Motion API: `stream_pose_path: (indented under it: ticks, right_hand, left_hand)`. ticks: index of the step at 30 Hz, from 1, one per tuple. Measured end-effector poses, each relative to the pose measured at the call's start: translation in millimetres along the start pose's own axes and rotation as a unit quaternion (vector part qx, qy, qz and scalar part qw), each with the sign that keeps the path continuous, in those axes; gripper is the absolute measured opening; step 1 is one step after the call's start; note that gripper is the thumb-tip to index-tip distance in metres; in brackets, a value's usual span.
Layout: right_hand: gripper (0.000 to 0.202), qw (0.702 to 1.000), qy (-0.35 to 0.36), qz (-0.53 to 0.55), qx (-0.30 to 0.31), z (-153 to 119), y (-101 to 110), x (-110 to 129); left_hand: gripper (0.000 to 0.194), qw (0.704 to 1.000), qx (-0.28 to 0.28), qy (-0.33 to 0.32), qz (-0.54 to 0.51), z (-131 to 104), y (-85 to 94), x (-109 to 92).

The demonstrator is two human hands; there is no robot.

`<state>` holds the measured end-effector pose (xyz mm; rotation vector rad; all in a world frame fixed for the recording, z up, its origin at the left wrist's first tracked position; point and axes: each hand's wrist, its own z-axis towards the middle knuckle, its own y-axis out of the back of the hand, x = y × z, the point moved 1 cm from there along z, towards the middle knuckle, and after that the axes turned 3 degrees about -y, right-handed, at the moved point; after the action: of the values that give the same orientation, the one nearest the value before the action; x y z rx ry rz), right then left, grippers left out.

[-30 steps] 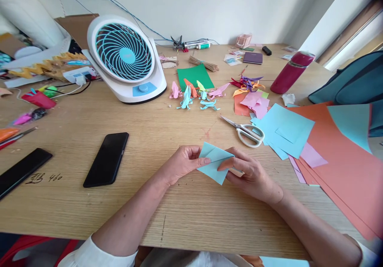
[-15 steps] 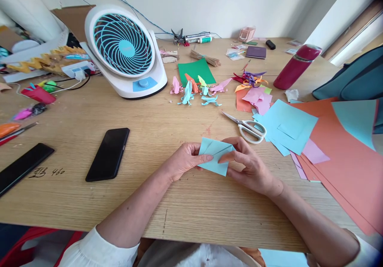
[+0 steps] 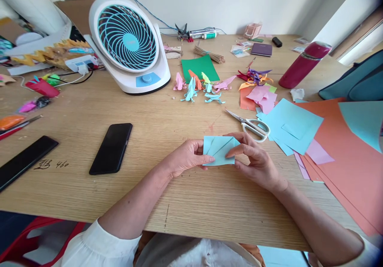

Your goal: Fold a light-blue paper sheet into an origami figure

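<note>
A folded piece of light blue paper [image 3: 220,149] with slanting fold lines is held just above the table between my two hands. My left hand [image 3: 191,157] pinches its left edge, thumb on top and fingers underneath. At the right side, my right hand [image 3: 259,161] grips the upper right corner, its index finger lying over the front. A small pointed flap shows at that corner. White-handled scissors [image 3: 254,127] lie just beyond my right hand. Farther back stand several small folded paper figures [image 3: 191,89] in blue, pink, orange and green, near a green paper sheet [image 3: 200,67].
Blue paper sheets [image 3: 295,119] and large orange sheets [image 3: 350,171] cover the right side. A magenta flask [image 3: 305,65] stands behind them. A white fan [image 3: 128,44] is at the back left. Two black phones, one [image 3: 110,149] nearer my left arm, lie on the left.
The blue paper has turned in my hands, so its lower edge now lies nearly level. Both hands keep hold of it. The whole view has shifted slightly.
</note>
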<state>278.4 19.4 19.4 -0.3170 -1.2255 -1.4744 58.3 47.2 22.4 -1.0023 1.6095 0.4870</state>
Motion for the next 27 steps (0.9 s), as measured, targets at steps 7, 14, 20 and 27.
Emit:
stream_pose_path:
  ticks: [7,14,20,27]
  right_hand:
    - [0.008,0.993,-0.081,0.081,-0.031,-1,-4,-4]
    - [0.016,0.974,-0.161,0.155,-0.040,-2,-8,-2]
    - [0.025,0.945,-0.219,0.222,-0.097,3,-16,2]
    - [0.023,0.931,-0.246,0.241,-0.125,1,-20,0]
  left_hand:
    - [0.029,0.999,0.022,-0.015,-0.022,1,-3.0,0]
    - [0.030,0.998,0.046,-0.040,-0.015,3,-3.1,4]
    - [0.035,0.998,0.035,-0.046,-0.002,4,-5.0,5]
    - [0.045,0.996,0.042,-0.069,0.024,4,-7.5,8]
